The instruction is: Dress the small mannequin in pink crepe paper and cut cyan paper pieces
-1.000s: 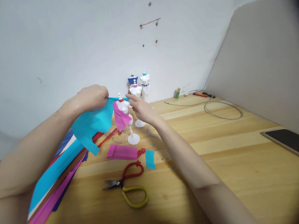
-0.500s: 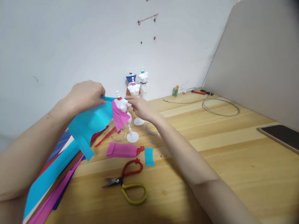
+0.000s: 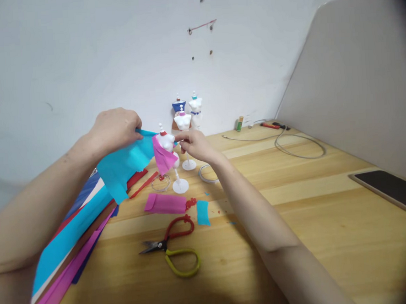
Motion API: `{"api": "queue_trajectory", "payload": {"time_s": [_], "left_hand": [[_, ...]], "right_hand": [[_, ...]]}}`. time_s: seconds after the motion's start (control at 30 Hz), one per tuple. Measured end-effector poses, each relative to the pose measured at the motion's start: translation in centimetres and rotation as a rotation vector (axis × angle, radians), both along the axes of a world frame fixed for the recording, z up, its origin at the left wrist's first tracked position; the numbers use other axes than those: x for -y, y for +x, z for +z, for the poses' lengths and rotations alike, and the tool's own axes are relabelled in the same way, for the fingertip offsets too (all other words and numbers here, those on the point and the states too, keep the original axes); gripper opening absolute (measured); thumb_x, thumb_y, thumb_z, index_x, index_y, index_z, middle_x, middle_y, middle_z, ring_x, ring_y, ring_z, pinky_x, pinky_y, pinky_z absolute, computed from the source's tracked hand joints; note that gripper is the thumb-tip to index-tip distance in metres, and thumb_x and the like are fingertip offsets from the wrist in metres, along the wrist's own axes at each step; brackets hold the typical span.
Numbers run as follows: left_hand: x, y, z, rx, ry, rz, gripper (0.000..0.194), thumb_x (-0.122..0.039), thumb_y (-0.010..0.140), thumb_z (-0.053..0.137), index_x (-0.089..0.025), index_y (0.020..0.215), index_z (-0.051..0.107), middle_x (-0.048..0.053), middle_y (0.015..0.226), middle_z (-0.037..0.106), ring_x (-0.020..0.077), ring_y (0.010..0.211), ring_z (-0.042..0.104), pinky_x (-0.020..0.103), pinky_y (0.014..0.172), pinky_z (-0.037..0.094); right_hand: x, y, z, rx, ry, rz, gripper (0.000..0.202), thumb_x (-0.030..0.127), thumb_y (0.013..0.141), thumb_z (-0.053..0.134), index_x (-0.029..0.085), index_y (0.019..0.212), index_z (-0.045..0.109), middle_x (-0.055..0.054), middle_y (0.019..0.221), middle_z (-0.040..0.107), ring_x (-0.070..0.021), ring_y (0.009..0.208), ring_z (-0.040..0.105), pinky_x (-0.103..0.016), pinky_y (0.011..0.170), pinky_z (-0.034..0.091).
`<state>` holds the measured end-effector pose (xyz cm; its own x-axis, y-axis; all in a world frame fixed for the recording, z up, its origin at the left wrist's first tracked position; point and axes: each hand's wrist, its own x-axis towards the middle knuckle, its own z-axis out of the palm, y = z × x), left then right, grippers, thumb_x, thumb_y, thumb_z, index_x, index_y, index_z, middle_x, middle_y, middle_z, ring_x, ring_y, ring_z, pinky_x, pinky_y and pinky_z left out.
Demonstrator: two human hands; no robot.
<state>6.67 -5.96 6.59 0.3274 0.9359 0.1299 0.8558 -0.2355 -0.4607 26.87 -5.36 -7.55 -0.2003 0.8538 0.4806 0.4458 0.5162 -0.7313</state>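
Observation:
My left hand (image 3: 121, 127) is closed on the upper edge of a turquoise cloth (image 3: 124, 163), which hangs down with a narrow strip at its lower end. The cloth reaches behind a small white dress-form mannequin (image 3: 167, 140) on a round white base. Pink cloth (image 3: 164, 159) drapes over the mannequin's chest, and its neck is red. On the far side of its shoulder, my right hand (image 3: 192, 143) has its fingers bent together at a bit of turquoise. Behind stand several more small mannequins (image 3: 183, 122), one in dark blue cloth.
Scissors (image 3: 174, 247) with red and yellow handles lie in front. Near them are a pink strip (image 3: 165, 203), a turquoise piece (image 3: 203, 212) and red scraps (image 3: 191, 202). Coloured sheets (image 3: 70, 238) pile at left. A phone (image 3: 394, 193), grey cable (image 3: 301, 153) and green tube (image 3: 239, 123) lie right.
My right hand has shifted slightly right, its fingers now more bent beside the mannequin's shoulder. The turquoise cloth's lower strip has risen and swung a little to the right.

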Motion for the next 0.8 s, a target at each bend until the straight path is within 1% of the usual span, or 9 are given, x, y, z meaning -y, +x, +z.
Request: {"api": "queue_trajectory", "payload": {"time_s": [0.17,0.3,0.37,0.43,0.5,0.6,0.7,0.8], "left_hand": [[0.0,-0.1,-0.1,0.011,0.026,-0.014,0.024,-0.032,0.079,0.057,-0.019,0.087,0.076,0.009,0.086,0.069,0.032,0.101,0.067,0.036,0.085,0.045],[0.3,0.1,0.0,0.023,0.016,-0.013,0.024,-0.031,0.08,0.057,-0.018,0.087,0.077,0.009,0.088,0.07,0.0329,0.103,0.067,0.037,0.087,0.045],[0.5,0.2,0.0,0.016,0.019,-0.01,0.025,-0.031,0.08,0.057,-0.018,0.088,0.077,0.01,0.089,0.071,0.0332,0.103,0.068,0.037,0.087,0.045],[0.6,0.3,0.1,0.008,0.022,-0.013,0.024,-0.031,0.081,0.058,-0.018,0.089,0.077,0.01,0.089,0.071,0.0327,0.102,0.068,0.036,0.086,0.045],[0.6,0.3,0.1,0.007,0.022,-0.023,0.024,-0.031,0.082,0.058,-0.019,0.089,0.077,0.009,0.089,0.071,0.0319,0.102,0.068,0.035,0.086,0.045],[0.7,0.4,0.1,0.006,0.023,-0.029,0.024,-0.032,0.083,0.058,-0.019,0.09,0.077,0.009,0.089,0.072,0.031,0.102,0.067,0.034,0.086,0.045],[0.7,0.3,0.0,-0.028,0.03,-0.031,0.026,-0.032,0.084,0.057,-0.018,0.092,0.077,0.01,0.089,0.072,0.0306,0.1,0.068,0.033,0.083,0.045],[0.8,0.3,-0.2,-0.057,0.027,-0.038,0.028,-0.033,0.085,0.054,-0.018,0.092,0.077,0.01,0.086,0.072,0.0295,0.097,0.068,0.031,0.079,0.045]], "right_hand": [[0.2,-0.1,0.1,-0.037,-0.022,0.029,0.043,0.0,0.073,0.047,0.008,0.101,0.079,-0.005,0.076,0.074,-0.0139,0.062,0.065,-0.028,0.069,0.05],[0.4,0.0,0.1,-0.136,-0.063,0.129,0.036,0.006,0.072,0.051,0.011,0.098,0.076,-0.006,0.086,0.075,-0.0127,0.062,0.063,-0.027,0.063,0.05],[0.5,0.0,0.2,-0.193,-0.101,0.178,0.037,0.007,0.071,0.051,0.011,0.099,0.075,-0.007,0.089,0.076,-0.0129,0.063,0.064,-0.027,0.063,0.051],[0.6,0.0,0.2,-0.231,-0.135,0.185,0.043,0.007,0.07,0.05,0.011,0.107,0.072,-0.007,0.09,0.076,-0.013,0.062,0.064,-0.028,0.062,0.052],[0.7,0.1,0.2,-0.254,-0.162,0.16,0.051,0.007,0.071,0.052,0.01,0.119,0.068,-0.008,0.09,0.076,-0.0133,0.059,0.065,-0.028,0.061,0.053],[1.0,0.1,0.4,-0.273,-0.18,0.156,0.058,0.012,0.076,0.059,0.01,0.134,0.06,-0.009,0.091,0.077,-0.0141,0.058,0.066,-0.028,0.06,0.054],[1.5,0.1,0.7,-0.26,-0.186,0.17,0.061,0.023,0.08,0.069,0.009,0.139,0.057,-0.008,0.087,0.077,-0.0151,0.059,0.065,-0.029,0.061,0.054],[1.9,-0.3,1.0,-0.213,-0.174,0.14,0.064,0.034,0.085,0.071,0.008,0.141,0.056,-0.007,0.084,0.075,-0.0162,0.062,0.065,-0.031,0.065,0.054]]}}
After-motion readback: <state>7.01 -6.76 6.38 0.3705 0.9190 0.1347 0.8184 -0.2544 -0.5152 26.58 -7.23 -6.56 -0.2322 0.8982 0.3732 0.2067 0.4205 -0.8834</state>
